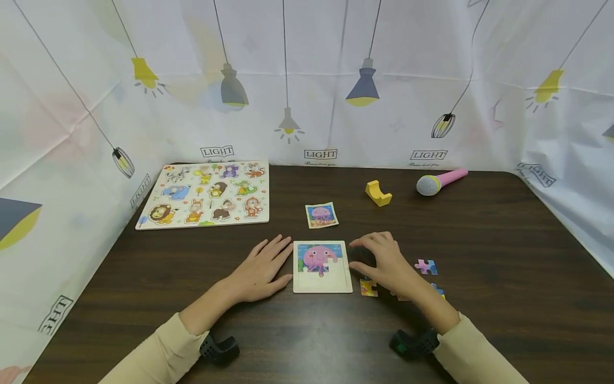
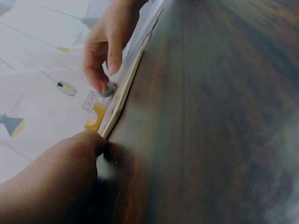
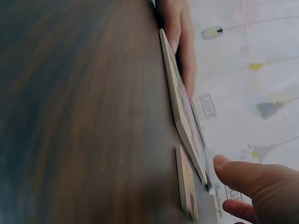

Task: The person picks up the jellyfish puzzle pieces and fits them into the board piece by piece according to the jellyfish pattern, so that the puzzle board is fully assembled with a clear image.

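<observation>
A small square jigsaw board [image 1: 322,285] lies flat on the table, with a pink octopus picture in its upper and left parts and bare wood at the lower right. My left hand [image 1: 264,269] rests palm down with spread fingers, its thumb and fingertips at the board's left edge. Just beyond the right edge hovers my right hand [image 1: 384,261], thumb and fingers apart, nothing visible between them. A yellow jigsaw piece [image 1: 368,288] lies beneath that hand. Farther right are a pink-and-blue piece [image 1: 426,266] and another blue piece [image 1: 438,290], partly covered by the forearm.
Behind the board lies a small octopus picture card [image 1: 322,215]. A large animal puzzle board [image 1: 211,194] occupies the back left. Toward the back right are a yellow arched block [image 1: 378,193] and a pink toy microphone [image 1: 441,181]. A white printed cloth [image 1: 316,128] hangs behind the table.
</observation>
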`<state>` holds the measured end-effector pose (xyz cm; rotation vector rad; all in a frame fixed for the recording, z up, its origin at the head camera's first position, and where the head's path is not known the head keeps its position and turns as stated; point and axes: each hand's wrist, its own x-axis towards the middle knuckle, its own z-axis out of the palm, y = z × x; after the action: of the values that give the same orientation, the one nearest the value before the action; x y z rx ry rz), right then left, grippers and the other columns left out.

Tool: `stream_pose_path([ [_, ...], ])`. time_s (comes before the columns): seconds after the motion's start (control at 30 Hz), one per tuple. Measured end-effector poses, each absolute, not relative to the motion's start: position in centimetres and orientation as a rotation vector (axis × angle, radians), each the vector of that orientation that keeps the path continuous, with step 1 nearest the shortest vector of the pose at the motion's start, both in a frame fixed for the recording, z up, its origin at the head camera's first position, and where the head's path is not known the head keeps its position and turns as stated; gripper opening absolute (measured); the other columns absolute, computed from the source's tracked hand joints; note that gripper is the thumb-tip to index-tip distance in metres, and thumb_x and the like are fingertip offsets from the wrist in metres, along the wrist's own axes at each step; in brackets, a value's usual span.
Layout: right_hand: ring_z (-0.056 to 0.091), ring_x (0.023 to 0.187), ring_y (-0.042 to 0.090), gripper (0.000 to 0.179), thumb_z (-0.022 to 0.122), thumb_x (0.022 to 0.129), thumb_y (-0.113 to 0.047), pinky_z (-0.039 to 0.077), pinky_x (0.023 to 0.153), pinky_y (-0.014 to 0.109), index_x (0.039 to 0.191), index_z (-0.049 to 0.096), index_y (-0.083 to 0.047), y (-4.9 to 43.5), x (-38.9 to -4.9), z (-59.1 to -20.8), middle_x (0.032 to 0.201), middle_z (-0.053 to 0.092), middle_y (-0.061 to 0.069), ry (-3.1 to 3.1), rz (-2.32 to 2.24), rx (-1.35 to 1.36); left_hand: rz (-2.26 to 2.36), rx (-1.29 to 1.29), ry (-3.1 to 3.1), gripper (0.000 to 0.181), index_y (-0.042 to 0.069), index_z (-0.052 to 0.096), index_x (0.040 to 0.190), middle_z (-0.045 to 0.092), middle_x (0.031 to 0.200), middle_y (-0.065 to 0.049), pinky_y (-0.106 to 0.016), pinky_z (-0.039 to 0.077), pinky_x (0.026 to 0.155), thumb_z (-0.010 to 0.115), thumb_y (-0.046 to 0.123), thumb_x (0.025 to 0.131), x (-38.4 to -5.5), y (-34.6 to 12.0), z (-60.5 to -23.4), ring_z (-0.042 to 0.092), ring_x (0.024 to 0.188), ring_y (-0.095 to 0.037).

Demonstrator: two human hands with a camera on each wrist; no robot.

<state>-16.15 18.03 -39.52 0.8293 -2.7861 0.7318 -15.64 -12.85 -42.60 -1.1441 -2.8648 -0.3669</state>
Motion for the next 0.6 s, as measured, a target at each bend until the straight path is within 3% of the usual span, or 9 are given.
stream_pose_path([
  [0.3, 0.041, 0.105, 0.031, 0.040, 0.072, 0.081, -0.022, 0.035, 0.086, 0.050, 0.115, 0.060, -0.004, 22.0, -16.2, -39.6, 0.115, 0.057, 0.013, -2.773, 0.718, 0.803, -0.365, -1.139, -2.868, 0.064, 0.003, 0.025, 0.145, 0.020, 0.150, -0.011, -0.047, 0.013, 0.107, 0.038, 0.043, 0.096, -15.7, -12.8, -42.7, 0.013, 0.138, -0.026],
  [0.6, 0.044, 0.100, 0.034, 0.038, 0.070, 0.082, -0.015, 0.037, 0.079, 0.049, 0.114, 0.059, -0.001, 25.3, -15.8, -39.8, 0.111, 0.057, 0.018, -2.732, 0.661, 0.774, -0.363, -1.135, -2.872, 0.065, 0.004, 0.024, 0.145, 0.019, 0.150, -0.011, -0.047, 0.012, 0.108, 0.037, 0.044, 0.096, -15.7, -12.8, -42.8, 0.012, 0.138, -0.025],
])
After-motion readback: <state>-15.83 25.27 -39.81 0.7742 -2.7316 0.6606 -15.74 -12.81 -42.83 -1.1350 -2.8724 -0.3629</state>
